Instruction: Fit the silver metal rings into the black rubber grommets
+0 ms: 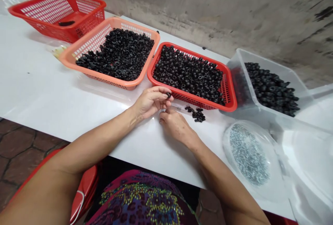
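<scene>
My left hand (151, 103) is closed, with a small black round plastic piece (168, 95) pinched between thumb and forefinger. Just below it, my right hand (176, 124) has its fingers curled together beside the left fingertips; whatever they hold is hidden. Both hands are over the white table, in front of a red basket (231, 95) full of black round pieces with holes (186, 74). A little heap of smaller black parts (199, 115) lies to the right of my right hand.
An orange basket (69, 60) of small black parts stands left, with a red basket (39, 22) behind holding one dark item. At right are a clear bin (240, 76) of black pieces and a clear round tub of small silvery pieces (248, 155). A stained wall (208, 17) runs behind.
</scene>
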Action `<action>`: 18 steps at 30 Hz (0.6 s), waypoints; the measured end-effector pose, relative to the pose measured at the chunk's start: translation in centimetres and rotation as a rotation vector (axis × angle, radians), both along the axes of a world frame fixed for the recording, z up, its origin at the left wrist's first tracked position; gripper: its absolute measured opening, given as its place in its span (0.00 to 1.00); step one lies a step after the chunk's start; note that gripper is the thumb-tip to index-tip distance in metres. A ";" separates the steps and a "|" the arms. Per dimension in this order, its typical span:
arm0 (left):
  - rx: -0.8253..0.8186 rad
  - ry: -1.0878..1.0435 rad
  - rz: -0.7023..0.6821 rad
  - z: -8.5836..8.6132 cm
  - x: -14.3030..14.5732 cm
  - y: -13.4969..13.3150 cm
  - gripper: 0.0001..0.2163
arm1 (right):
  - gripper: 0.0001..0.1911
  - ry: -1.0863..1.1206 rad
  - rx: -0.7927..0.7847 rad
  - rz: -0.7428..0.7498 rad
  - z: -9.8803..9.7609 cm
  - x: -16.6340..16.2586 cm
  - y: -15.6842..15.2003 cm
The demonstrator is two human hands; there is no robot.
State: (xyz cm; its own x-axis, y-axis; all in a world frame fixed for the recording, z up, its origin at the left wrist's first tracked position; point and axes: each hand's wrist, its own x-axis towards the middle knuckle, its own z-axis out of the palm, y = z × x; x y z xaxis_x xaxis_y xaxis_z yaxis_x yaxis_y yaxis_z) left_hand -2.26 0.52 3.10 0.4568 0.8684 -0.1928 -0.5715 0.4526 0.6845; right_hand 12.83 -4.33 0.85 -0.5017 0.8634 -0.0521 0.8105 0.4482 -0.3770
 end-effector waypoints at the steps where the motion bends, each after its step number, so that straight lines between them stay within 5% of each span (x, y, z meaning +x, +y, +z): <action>1: -0.003 -0.003 -0.006 0.0 0.0 -0.1 0.09 | 0.09 -0.018 -0.004 0.006 -0.2 -0.1 0.1; 8: 0.024 -0.007 -0.028 0.0 0.0 -0.1 0.07 | 0.09 0.160 -0.004 -0.035 0.0 0.2 0.4; 13: 0.072 0.005 -0.050 -0.6 0.3 -0.3 0.10 | 0.02 0.788 -0.150 -0.358 2.2 3.3 -0.6; 18: 0.028 0.094 -0.157 -1.6 1.6 -1.7 0.11 | 0.11 1.333 -0.228 -0.588 3.2 4.5 -1.4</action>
